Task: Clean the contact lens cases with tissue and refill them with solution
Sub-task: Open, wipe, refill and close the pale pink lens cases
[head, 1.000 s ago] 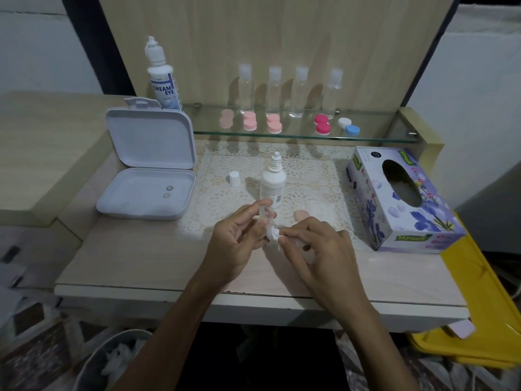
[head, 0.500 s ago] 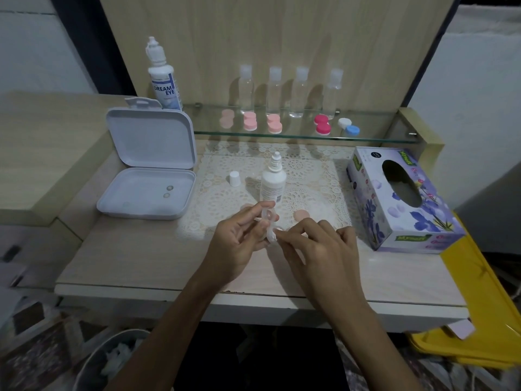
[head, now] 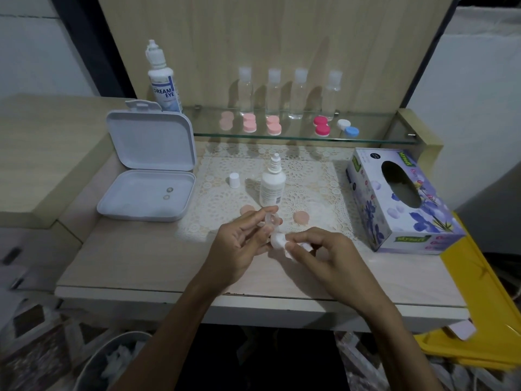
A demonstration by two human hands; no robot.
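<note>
My left hand pinches a clear contact lens case above the table's front middle. My right hand pinches a small wad of white tissue and presses it against the case's lower cup. Two peach case lids lie on the lace mat, one on each side of the hands. Just behind the hands stands an uncapped small solution bottle; its white cap sits to the left of it.
An open white box with two lenses lies at the left. A tissue box is at the right. A glass shelf carries several lens cases and clear bottles, with a large solution bottle beside it. A bin sits below.
My right hand has shifted a little to the right and turned, so the tissue wad now shows against the case. My left hand has kept hold of the case.
</note>
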